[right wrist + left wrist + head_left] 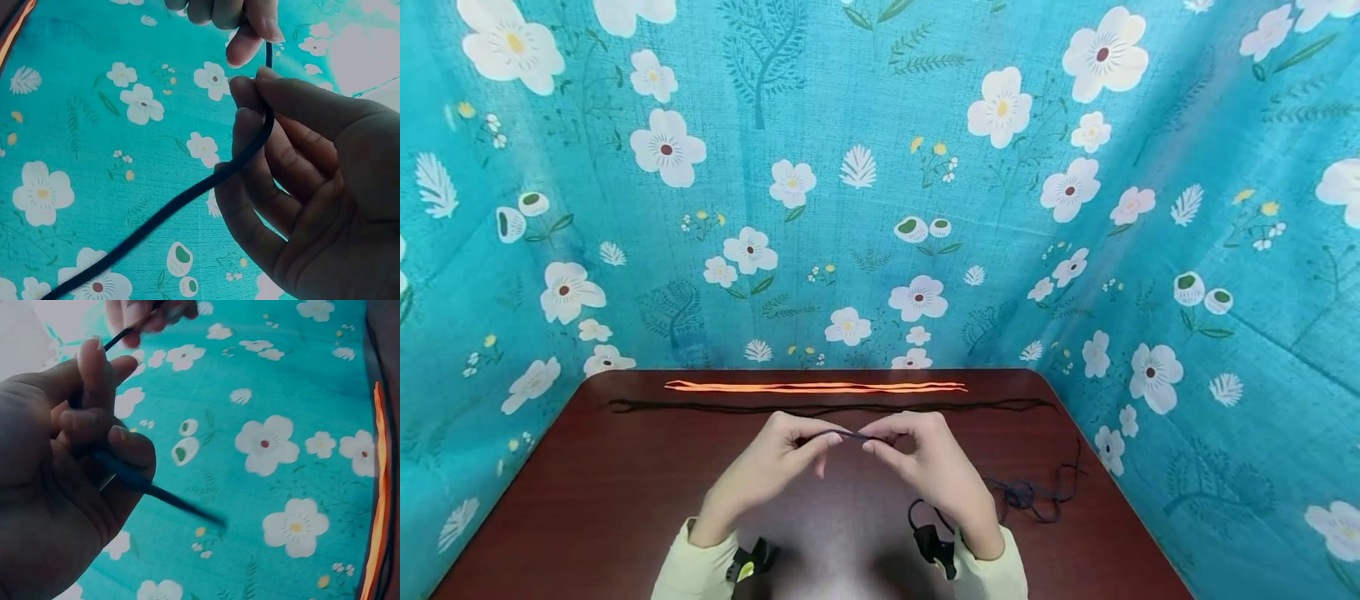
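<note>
Cord (pixel 852 433): pinched by the fingers of left hand (pixel 775 454) and right hand (pixel 928 454), above the surface (pixel 587 492).
Left wrist view alone: blurred cord end (pixel 209 515) past the fingers.
Head view alone: dark tangle (pixel 1021 495) at right.

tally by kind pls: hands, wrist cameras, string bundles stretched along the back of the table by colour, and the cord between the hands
Left hand, right hand: 2
Wrist cameras: 2
Orange string bundle: 1
Black string bundle: 1
Held dark cord: 1
Total: 7
</note>
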`<state>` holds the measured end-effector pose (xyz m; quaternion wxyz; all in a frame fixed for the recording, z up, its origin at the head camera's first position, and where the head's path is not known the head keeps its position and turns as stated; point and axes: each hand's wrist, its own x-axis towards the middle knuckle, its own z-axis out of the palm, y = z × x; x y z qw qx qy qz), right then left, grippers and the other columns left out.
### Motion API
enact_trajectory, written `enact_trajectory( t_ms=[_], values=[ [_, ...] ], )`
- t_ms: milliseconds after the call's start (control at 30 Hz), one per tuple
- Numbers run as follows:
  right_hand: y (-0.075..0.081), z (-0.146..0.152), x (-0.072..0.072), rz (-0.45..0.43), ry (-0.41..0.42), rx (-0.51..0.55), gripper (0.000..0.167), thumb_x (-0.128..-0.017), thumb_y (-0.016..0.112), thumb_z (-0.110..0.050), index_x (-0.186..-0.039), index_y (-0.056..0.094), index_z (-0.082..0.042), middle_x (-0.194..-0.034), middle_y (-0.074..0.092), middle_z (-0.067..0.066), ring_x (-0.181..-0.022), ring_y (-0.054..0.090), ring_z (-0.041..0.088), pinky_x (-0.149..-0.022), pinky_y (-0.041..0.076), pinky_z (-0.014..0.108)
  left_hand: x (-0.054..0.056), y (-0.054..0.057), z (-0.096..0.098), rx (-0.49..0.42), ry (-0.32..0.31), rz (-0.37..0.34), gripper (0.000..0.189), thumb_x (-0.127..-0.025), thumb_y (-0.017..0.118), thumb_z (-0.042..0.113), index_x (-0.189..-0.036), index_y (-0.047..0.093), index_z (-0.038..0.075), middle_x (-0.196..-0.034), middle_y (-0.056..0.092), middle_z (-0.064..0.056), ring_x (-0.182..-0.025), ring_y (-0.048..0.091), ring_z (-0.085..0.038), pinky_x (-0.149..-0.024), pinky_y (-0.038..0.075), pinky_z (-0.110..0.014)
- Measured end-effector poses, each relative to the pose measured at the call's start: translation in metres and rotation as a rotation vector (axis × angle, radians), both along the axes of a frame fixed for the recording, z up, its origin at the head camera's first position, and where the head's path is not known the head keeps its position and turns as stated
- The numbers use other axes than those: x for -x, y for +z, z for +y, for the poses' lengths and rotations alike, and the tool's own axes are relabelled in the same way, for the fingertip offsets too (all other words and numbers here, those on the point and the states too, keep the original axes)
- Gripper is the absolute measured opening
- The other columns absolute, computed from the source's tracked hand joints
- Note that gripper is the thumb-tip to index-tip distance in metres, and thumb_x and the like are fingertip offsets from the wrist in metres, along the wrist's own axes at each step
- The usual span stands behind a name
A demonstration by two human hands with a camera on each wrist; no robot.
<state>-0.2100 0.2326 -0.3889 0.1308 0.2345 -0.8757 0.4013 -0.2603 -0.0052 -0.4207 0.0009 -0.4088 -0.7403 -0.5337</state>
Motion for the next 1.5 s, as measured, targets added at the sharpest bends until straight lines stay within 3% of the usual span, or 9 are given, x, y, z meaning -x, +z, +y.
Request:
enact_trajectory(
  t_ms=[100,200,300,500,700,967,1233,1367,1500],
  values=[
    [0.002,0.001,0.000,-0.009,0.014,-0.016,0.015,-0.089,0.079,-0.014,-0.104,0.080,-0.019,-0.096,0.077,-0.009,-0.084,0.066,0.004,-0.072,0.055,0.027,-0.001,0.004,-0.009,-0.034,0.003,0.024,0.023,-0.108,0.051,0.018,-0.110,0.074,0.020,-0.065,0.060,-0.004,-0.053,0.043,-0.005,-0.050,0.040,-0.024],
    [0.004,0.005,-0.001,-0.031,0.010,-0.024,0.016,-0.090,0.078,-0.014,-0.104,0.080,-0.022,-0.097,0.076,-0.013,-0.090,0.068,0.002,-0.076,0.057,0.028,-0.001,0.008,-0.017,-0.077,0.025,0.068,0.026,-0.108,0.050,0.011,-0.117,0.073,0.018,-0.066,0.056,-0.001,-0.055,0.049,-0.012,-0.052,0.044,-0.027],
    [0.005,0.011,-0.001,-0.026,-0.001,-0.038,0.018,-0.090,0.079,-0.014,-0.104,0.080,-0.025,-0.098,0.075,-0.017,-0.095,0.068,0.003,-0.080,0.057,0.031,0.000,0.011,-0.025,-0.120,0.096,0.104,0.024,-0.105,0.055,0.008,-0.116,0.074,0.017,-0.065,0.054,0.002,-0.057,0.052,-0.014,-0.055,0.047,-0.028],
    [0.007,0.028,0.002,0.001,-0.028,-0.070,0.018,-0.090,0.078,-0.015,-0.105,0.080,-0.025,-0.099,0.074,-0.017,-0.099,0.067,0.005,-0.085,0.056,0.035,0.001,0.014,-0.042,-0.212,0.271,0.190,0.022,-0.096,0.066,-0.002,-0.110,0.077,0.012,-0.065,0.056,0.006,-0.052,0.047,-0.007,-0.047,0.041,-0.024],
    [0.007,0.041,0.003,0.013,-0.075,-0.064,0.020,-0.090,0.078,-0.014,-0.106,0.080,-0.024,-0.102,0.075,-0.011,-0.100,0.068,0.007,-0.086,0.056,0.037,0.003,0.020,-0.055,-0.292,0.405,0.282,0.025,-0.090,0.070,-0.009,-0.107,0.078,0.007,-0.067,0.063,0.003,-0.060,0.056,-0.007,-0.054,0.044,-0.022],
    [0.010,0.059,0.001,-0.021,-0.140,-0.059,0.020,-0.090,0.077,-0.010,-0.108,0.080,-0.020,-0.105,0.076,-0.007,-0.101,0.069,0.011,-0.089,0.057,0.045,0.004,0.020,-0.075,-0.383,0.515,0.201,0.017,-0.093,0.067,-0.007,-0.106,0.077,-0.001,-0.067,0.060,-0.007,-0.040,0.042,-0.008,-0.032,0.034,-0.026],
    [0.003,0.071,0.005,-0.047,-0.201,-0.067,0.018,-0.091,0.076,-0.008,-0.107,0.079,-0.015,-0.106,0.076,0.001,-0.100,0.069,0.014,-0.088,0.057,0.042,0.008,0.017,-0.090,-0.450,0.642,0.256,0.016,-0.091,0.067,-0.011,-0.103,0.077,-0.005,-0.065,0.061,0.006,-0.057,0.052,-0.007,-0.043,0.037,-0.025],
    [0.001,0.078,0.004,-0.045,-0.238,-0.062,0.018,-0.091,0.076,-0.008,-0.105,0.078,-0.018,-0.104,0.076,-0.002,-0.099,0.069,0.013,-0.086,0.057,0.042,0.008,0.016,-0.093,-0.480,0.676,0.278,0.015,-0.090,0.068,-0.013,-0.101,0.076,-0.008,-0.065,0.061,0.006,-0.054,0.050,-0.006,-0.037,0.034,-0.023],
    [0.002,0.084,0.002,-0.018,-0.252,-0.076,0.017,-0.091,0.076,-0.009,-0.105,0.078,-0.017,-0.104,0.075,-0.005,-0.099,0.069,0.013,-0.086,0.057,0.040,0.010,0.014,-0.096,-0.531,0.712,0.278,0.013,-0.089,0.068,-0.014,-0.099,0.075,-0.011,-0.065,0.062,0.007,-0.056,0.053,-0.006,-0.042,0.037,-0.020]
  ],
)
